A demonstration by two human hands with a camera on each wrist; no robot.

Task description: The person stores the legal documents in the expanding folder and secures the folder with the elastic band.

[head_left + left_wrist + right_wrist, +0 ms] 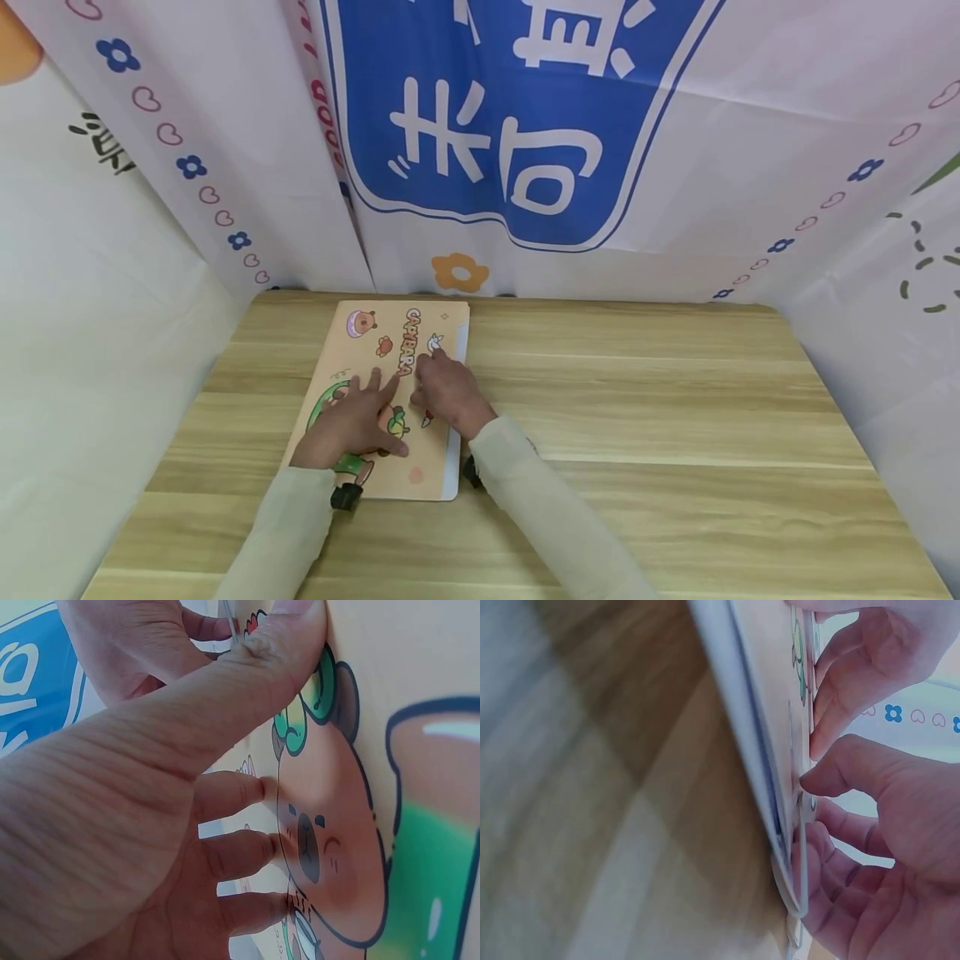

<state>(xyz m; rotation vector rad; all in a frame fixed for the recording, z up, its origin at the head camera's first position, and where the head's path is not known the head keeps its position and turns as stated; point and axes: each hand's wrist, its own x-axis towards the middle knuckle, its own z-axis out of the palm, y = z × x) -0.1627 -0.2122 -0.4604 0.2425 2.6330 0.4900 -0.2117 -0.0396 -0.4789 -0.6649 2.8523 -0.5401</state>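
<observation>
A tan folder (416, 477) printed with cartoon capybaras lies flat on the table, its lettering turned sideways. A pale strip (452, 467) runs along its right side. My left hand (348, 429) rests on the cover with fingers spread; in the left wrist view its thumb and fingertips touch the printed capybara (330, 847). Over the right part of the cover, my right hand (452, 393) has its fingers curled. The right wrist view shows its thumb and fingers pinching a thin pale flap (804, 877) at the folder's edge. What lies beneath the flap is hidden.
The wood-grain table (637, 400) extends to the right of the folder. A white printed cloth (675, 192) hangs behind it, and pale cloth walls stand at both sides. Dark wrist cameras (347, 497) sit at both cuffs.
</observation>
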